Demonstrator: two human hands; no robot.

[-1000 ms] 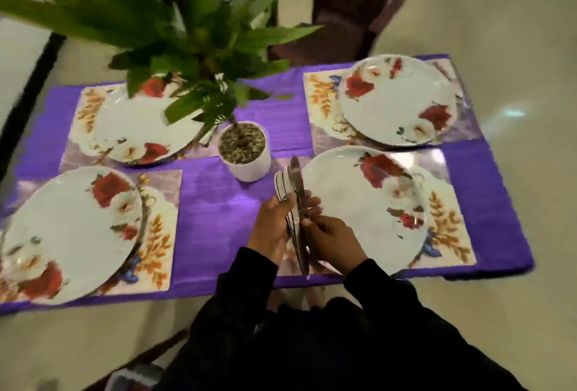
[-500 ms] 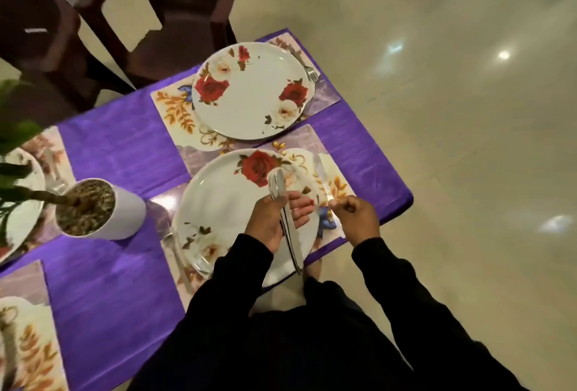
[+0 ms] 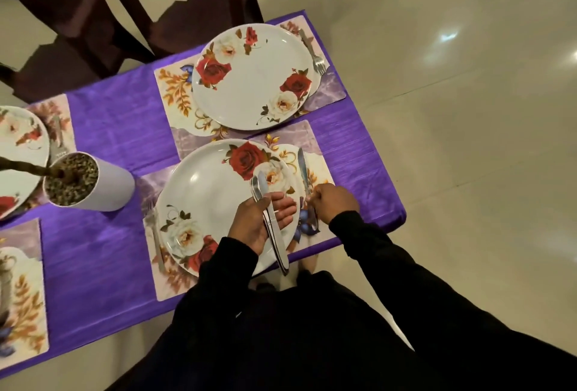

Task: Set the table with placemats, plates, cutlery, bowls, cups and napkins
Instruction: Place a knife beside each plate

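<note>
A rose-patterned plate (image 3: 206,191) sits on a floral placemat (image 3: 318,169) at the near right of the purple table. My left hand (image 3: 259,222) hovers over this plate, shut on a bundle of knives (image 3: 274,234). My right hand (image 3: 334,202) pinches the handle of a single knife (image 3: 302,166) that lies on the placemat just right of the plate, blade pointing away. A fork (image 3: 156,241) lies on the mat left of the plate. The far plate (image 3: 253,78) has a fork (image 3: 313,53) at its right.
A white pot (image 3: 103,184) with gravel and a plant stem stands left of the near plate. Further plates (image 3: 18,147) and mats (image 3: 22,290) lie at the left. Dark chairs (image 3: 199,0) stand beyond the table. The table's right edge (image 3: 387,172) is close to my right hand.
The view swung right from the plant to the right-hand settings. My right hand drew one knife out of the bundle and set it down on the mat right of the near plate.
</note>
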